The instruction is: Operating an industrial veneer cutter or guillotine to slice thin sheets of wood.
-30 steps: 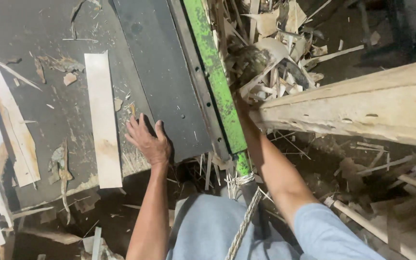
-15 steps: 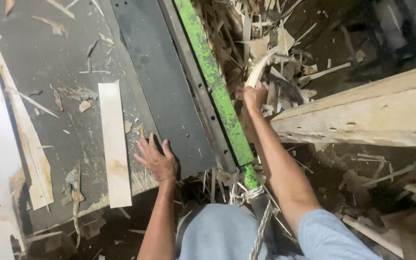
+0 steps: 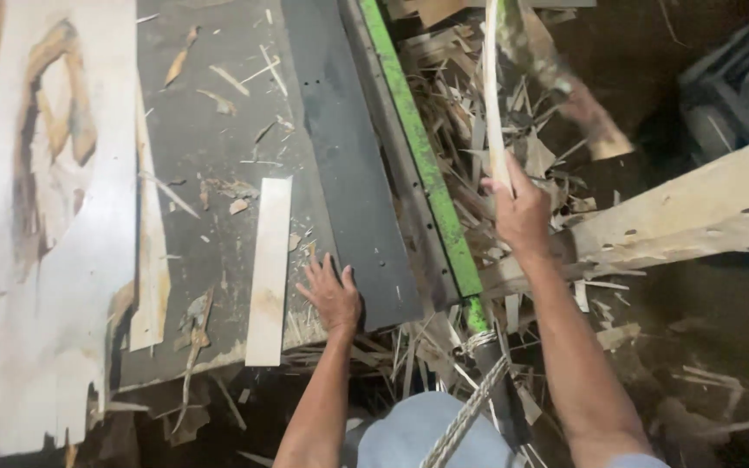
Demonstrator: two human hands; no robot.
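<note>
Right hand [image 3: 522,212] is gripping a long thin wood strip [image 3: 493,95], fingers wrapped tight round its lower end, so the strip is sticking up toward 12 o'clock over the heap of wood scraps [image 3: 470,139]. Left hand [image 3: 333,295] is lying flat with fingers spread, holding nothing, pressing on the near edge of the dark plate [image 3: 348,165] on the desk [image 3: 210,113]. A pale slat [image 3: 269,269] is lying at the left hand's 9 o'clock, and a green rail [image 3: 422,156] is running between the two hands.
</note>
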